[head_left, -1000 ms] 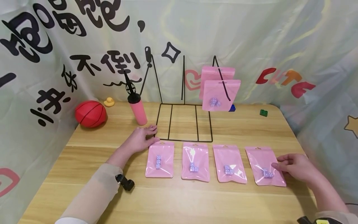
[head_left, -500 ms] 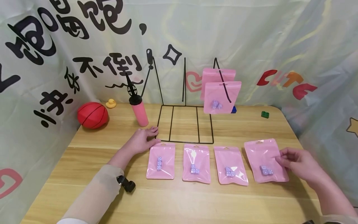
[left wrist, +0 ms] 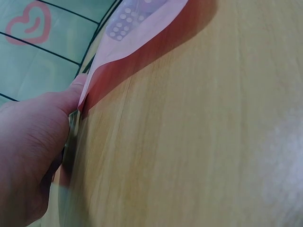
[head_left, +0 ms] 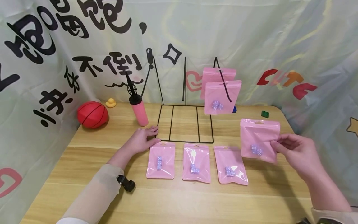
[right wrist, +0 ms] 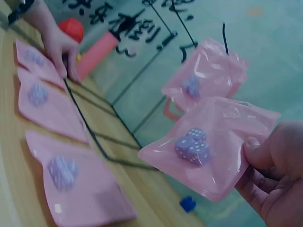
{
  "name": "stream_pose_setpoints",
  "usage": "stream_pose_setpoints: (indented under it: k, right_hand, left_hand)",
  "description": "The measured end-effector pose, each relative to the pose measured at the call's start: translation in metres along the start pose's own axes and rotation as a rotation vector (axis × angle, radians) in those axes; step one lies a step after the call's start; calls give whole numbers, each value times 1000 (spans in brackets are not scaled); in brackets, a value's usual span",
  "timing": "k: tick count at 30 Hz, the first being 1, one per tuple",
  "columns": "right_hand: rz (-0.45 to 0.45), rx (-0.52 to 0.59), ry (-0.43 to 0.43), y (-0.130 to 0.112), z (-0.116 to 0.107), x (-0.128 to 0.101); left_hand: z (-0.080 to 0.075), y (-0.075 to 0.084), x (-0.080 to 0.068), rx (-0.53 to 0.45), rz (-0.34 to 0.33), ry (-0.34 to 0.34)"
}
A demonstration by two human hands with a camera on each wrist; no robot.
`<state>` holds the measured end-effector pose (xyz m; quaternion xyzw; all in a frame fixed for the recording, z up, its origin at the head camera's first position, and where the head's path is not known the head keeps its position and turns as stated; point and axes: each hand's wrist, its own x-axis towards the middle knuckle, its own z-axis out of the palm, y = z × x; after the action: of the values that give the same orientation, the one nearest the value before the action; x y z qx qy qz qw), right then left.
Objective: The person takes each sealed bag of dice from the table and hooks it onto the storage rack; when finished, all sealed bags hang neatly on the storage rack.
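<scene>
In the head view my right hand [head_left: 297, 152] pinches the right edge of a pink zip pouch [head_left: 258, 137], held up off the table. Purple dice [right wrist: 193, 146] show through its front in the right wrist view. My left hand [head_left: 141, 140] is at the front left corner of a black wire display rack [head_left: 184, 142], thumb and fingers about the corner wire. Three more pink pouches with dice lie in a row before the rack: a left pouch [head_left: 165, 169], a middle pouch [head_left: 199, 155] and a right pouch [head_left: 226, 155]. Two pouches [head_left: 223, 88] hang from the rack's right hook.
A pink hand pump [head_left: 139, 113] stands left of the rack. Further left sit a red ball [head_left: 92, 114] and a yellow toy duck [head_left: 111, 103]. A green toy brick [head_left: 265, 114] lies at the back right, and a blue brick [right wrist: 188, 204] near the hanging pouches. A printed curtain [head_left: 279, 40] encloses the table.
My right hand has lifted the rightmost pouch off the table and moved it up, back and slightly left. My left hand has stayed at the rack's corner.
</scene>
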<state>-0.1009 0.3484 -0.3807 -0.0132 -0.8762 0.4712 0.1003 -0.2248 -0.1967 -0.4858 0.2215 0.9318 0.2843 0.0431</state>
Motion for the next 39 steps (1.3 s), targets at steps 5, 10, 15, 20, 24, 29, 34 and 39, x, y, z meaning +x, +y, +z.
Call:
stream_pose_setpoints:
  k: [5, 10, 15, 20, 24, 29, 34, 39]
  right_hand:
    - [-25, 69, 8, -23, 14, 3]
    - [-93, 89, -1, -48, 31, 9]
    - [-148, 126, -19, -67, 52, 14]
    - [-200, 209, -40, -83, 68, 18]
    - [-232, 268, -51, -94, 80, 21]
    - [-235, 331, -79, -105, 94, 25]
    - [-238, 384, -110, -119, 106, 26]
    - [-253, 420, -141, -132, 116, 25]
  left_hand:
    - [-1, 1, 0, 1, 14, 3]
    - [0, 0, 1, 9, 39, 14]
    - [0, 0, 1, 4, 29, 8]
    - [0, 0, 0, 3, 27, 8]
    - [0, -1, 1, 7, 33, 9]
    - [0, -1, 1, 0, 19, 2]
    - [0, 0, 0, 1, 17, 1]
    - [0, -1, 1, -2, 35, 7]
